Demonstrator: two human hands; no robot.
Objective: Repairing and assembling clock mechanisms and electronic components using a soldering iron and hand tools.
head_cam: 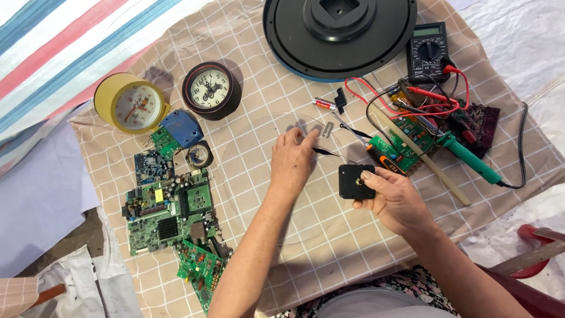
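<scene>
The right hand (393, 200) has its fingers clamped on a black clock movement (356, 181); the left hand (292, 162), fingers loosely spread, touches a thin clock hand (325, 152) lying just right of its fingertips.

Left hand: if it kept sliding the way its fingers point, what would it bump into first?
Probably the small silver clip just beyond the left hand, then the red-and-silver cylinder. Its fingers point up and slightly right; heights are hard to judge.

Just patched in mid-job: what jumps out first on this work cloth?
At centre, the right hand holds a small black square clock movement, while the left hand touches a thin black clock hand on the checked cloth. A big black round clock back fills the top edge; green circuit boards cluster at left.
</scene>
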